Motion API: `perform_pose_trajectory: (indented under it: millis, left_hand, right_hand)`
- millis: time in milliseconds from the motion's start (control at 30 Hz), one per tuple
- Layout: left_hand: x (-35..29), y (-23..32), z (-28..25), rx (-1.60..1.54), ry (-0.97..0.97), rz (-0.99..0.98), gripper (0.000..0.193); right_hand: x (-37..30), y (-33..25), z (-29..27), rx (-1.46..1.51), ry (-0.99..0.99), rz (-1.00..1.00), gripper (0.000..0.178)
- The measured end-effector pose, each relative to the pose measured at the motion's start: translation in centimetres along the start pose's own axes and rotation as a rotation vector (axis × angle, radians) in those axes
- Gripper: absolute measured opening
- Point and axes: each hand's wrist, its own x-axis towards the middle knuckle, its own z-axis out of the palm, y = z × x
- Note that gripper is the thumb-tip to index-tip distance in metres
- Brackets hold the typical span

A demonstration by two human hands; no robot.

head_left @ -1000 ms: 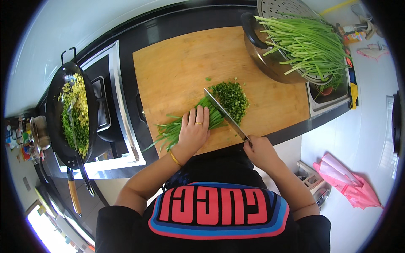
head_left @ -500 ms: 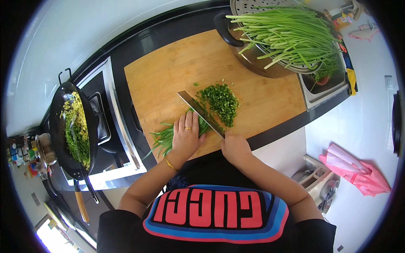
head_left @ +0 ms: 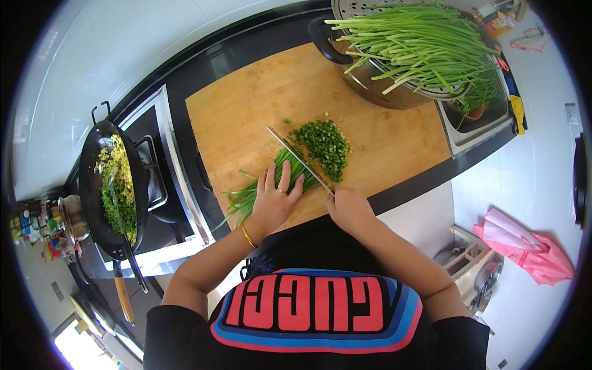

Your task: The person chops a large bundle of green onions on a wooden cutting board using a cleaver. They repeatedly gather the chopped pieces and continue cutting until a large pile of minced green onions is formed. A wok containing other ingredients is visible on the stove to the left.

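Note:
My right hand (head_left: pixel 349 209) is closed round the handle of a kitchen knife (head_left: pixel 300 161), its blade slanting up to the left and seen nearly edge-on. Left of the blade, my left hand (head_left: pixel 273 202) presses a bunch of garlic chives (head_left: pixel 245 198) onto the wooden cutting board (head_left: pixel 259 86). Its fingers are bent and somewhat spread over the leaves, with a gold ring on one. Against the blade's right side lies a heap of finely chopped chives (head_left: pixel 324 148). A few loose bits sit beyond it.
A steel pot (head_left: pixel 385 89) with a perforated tray of whole chives (head_left: pixel 413 49) overlaps the board's far right corner. Beside it is a sink (head_left: pixel 459 132). At left, a wok (head_left: pixel 92 166) on the stove holds chopped chives and yellow crumbles, with a utensil inside. A pink cloth (head_left: pixel 524 246) hangs at right.
The left hand's fingers have spread and shifted back on the bunch. The knife has turned more upright, and a gap of uncut chives shows between fingertips and blade.

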Motion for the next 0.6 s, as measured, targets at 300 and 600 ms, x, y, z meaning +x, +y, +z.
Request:
perform_pose_trajectory:
  millis: [300,600]
  left_hand:
    - [0.2,0.4,0.4,0.084,0.027,-0.022,0.037]
    - [-0.7,-0.5,1.2,-0.176,0.137,-0.059,0.048]
  right_hand:
    - [-2.9,-0.9,-4.0,0.053,0.024,-0.077,0.023]
    - [-4.0,-0.4,-2.4,-0.07,-0.034,-0.074,0.019]
